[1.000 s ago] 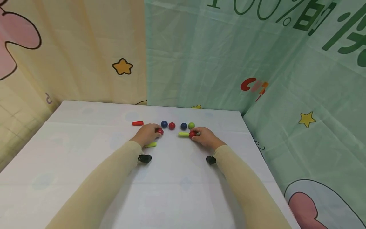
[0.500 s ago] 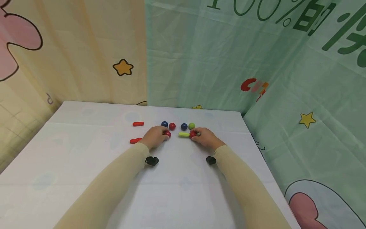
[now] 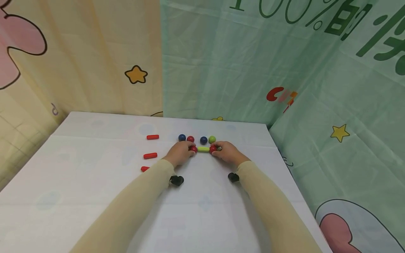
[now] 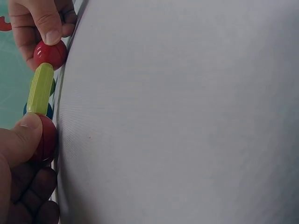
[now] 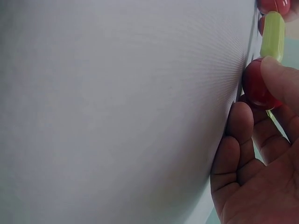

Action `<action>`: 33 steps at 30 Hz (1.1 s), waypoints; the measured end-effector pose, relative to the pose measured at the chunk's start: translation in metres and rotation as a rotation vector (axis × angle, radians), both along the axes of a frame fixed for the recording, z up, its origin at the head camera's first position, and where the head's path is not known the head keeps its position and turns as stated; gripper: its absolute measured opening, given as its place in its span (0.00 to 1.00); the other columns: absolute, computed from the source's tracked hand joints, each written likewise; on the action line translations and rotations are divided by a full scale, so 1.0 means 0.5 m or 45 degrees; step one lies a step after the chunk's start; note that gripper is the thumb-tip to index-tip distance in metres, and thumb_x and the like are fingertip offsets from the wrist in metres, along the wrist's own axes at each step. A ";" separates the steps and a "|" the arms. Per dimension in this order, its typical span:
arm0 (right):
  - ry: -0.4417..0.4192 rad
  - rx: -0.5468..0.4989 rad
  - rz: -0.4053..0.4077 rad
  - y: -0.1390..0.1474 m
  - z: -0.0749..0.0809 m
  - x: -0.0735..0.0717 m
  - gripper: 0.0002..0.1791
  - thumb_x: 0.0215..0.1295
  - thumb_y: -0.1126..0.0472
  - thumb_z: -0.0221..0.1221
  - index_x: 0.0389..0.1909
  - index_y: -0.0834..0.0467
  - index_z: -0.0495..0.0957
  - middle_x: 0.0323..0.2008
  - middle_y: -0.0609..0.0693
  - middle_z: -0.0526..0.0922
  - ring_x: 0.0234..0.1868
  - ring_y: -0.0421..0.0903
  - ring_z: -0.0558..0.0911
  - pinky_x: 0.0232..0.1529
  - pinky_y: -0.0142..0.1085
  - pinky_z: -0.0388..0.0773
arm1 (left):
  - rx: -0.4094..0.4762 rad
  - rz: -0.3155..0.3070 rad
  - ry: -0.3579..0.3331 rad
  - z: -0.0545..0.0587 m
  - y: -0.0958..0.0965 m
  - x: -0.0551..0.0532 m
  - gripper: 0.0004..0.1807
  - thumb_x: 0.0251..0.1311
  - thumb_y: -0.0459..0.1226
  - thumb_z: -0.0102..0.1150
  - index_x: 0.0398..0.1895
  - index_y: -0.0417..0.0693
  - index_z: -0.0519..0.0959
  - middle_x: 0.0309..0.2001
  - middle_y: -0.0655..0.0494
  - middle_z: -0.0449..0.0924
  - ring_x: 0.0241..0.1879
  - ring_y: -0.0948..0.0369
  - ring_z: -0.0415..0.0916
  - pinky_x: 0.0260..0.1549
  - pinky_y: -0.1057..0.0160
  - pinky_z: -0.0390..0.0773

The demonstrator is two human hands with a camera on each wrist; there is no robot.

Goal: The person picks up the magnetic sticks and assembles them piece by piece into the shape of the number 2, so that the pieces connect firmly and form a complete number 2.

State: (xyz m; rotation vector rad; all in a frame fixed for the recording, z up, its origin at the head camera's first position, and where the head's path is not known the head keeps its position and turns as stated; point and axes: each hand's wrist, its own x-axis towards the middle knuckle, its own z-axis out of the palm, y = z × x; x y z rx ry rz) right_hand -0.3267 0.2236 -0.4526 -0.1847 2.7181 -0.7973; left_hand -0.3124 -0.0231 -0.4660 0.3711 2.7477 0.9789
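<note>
In the head view, my left hand point(image 3: 179, 153) pinches a red ball point(image 4: 46, 140) between thumb and fingers. My right hand point(image 3: 228, 152) pinches a second red ball point(image 5: 256, 84). A ribbed lime-green rod point(image 4: 41, 88) spans the space between the two balls, its ends right at them. Just behind the hands stands a row of balls: a blue ball point(image 3: 181, 137), a red ball point(image 3: 190, 139), another blue ball point(image 3: 203, 140) and a green ball point(image 3: 212, 139).
Left of my left hand lie a far red rod point(image 3: 153, 137), a middle red rod point(image 3: 150, 155) and a near red rod point(image 3: 144, 169) partly covered by the sleeve. Everything is on a white-covered table point(image 3: 95, 158), with printed curtains point(image 3: 215, 70) behind and to the right.
My left hand has moved right with its red ball, up to the green rod's left end. Two red rods have come into view behind it. The right hand has stayed in place.
</note>
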 end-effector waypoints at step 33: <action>-0.032 0.000 -0.022 0.000 0.006 0.003 0.25 0.74 0.53 0.66 0.70 0.47 0.78 0.68 0.53 0.79 0.64 0.53 0.75 0.71 0.52 0.72 | -0.017 0.011 -0.020 -0.001 0.003 0.000 0.27 0.73 0.45 0.64 0.73 0.54 0.76 0.71 0.47 0.77 0.73 0.47 0.72 0.74 0.44 0.69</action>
